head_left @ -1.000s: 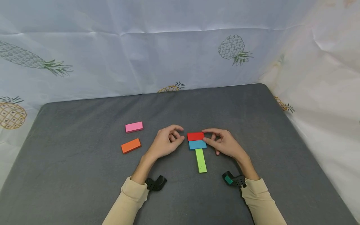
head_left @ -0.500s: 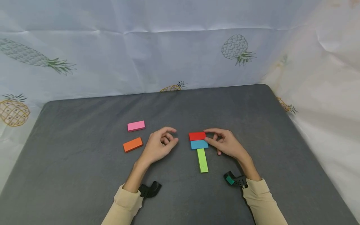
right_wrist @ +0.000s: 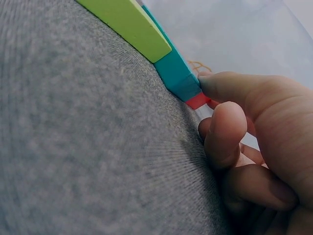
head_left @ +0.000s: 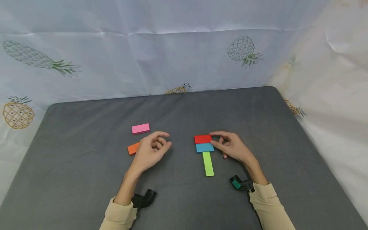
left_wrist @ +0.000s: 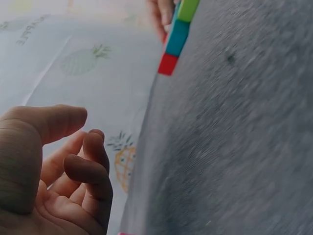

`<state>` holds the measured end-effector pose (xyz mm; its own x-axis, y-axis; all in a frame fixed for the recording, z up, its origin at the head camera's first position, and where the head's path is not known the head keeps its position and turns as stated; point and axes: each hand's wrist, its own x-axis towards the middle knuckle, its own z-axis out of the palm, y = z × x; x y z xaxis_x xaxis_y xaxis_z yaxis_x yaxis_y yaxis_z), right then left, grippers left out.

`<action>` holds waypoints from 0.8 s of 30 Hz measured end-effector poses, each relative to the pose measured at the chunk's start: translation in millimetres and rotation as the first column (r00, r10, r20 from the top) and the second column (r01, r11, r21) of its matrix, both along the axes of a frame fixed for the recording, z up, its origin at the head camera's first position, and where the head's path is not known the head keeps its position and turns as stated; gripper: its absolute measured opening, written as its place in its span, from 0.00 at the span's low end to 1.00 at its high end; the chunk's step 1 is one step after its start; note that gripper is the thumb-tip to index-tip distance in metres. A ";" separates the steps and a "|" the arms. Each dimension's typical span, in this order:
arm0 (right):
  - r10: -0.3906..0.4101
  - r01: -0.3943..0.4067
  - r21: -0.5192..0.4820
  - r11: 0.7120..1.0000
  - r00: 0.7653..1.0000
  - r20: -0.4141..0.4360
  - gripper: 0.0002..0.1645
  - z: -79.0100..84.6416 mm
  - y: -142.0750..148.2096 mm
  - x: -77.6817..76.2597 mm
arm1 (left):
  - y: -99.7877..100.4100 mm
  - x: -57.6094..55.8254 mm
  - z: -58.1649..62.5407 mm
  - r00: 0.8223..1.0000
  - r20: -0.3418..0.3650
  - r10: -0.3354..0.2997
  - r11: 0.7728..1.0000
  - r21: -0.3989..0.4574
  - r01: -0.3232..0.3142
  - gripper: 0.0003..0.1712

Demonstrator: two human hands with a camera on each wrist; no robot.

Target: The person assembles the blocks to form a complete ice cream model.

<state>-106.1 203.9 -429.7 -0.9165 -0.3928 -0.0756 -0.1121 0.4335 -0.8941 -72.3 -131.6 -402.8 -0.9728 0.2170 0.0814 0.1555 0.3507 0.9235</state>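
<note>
A red block point(head_left: 202, 139), a blue block point(head_left: 204, 148) and a lime green block point(head_left: 208, 164) lie together on the dark grey table. Red sits against blue along their long sides, and green runs toward the person from blue's near side, making a T-like shape. My right hand point(head_left: 232, 147) pinches the red block's right end between index finger and thumb; the thumb overlaps blue's corner. In the right wrist view the thumb tip point(right_wrist: 208, 84) is right at the blue-red seam. Holding nothing, my left hand point(head_left: 149, 154) hovers with fingers loosely bent, partly covering an orange block point(head_left: 133, 149).
A pink block point(head_left: 141, 128) lies behind the orange one, on the left part of the table point(head_left: 86, 166). White cloth point(head_left: 161, 57) with pineapple prints hangs along the table's back and right edges. Each wrist wears a black camera mount point(head_left: 144, 198).
My left hand has moved left, away from the red and blue blocks, and now overlaps the orange block. The right hand keeps its place at the red block; the blocks have not moved.
</note>
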 end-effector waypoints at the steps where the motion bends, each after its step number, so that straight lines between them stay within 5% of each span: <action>1: 0.000 0.000 -0.001 1.000 1.000 0.000 0.24 -0.3 0.0 0.1 | -1.8 0.1 1.0 1.000 -0.007 0.002 1.000 0.001 -0.002 0.16; 24: 0.003 -0.003 -0.019 1.000 1.000 0.006 0.24 -1.2 0.2 0.0 | -56.3 1.9 6.7 0.996 -0.072 0.059 0.995 -0.072 -0.065 0.18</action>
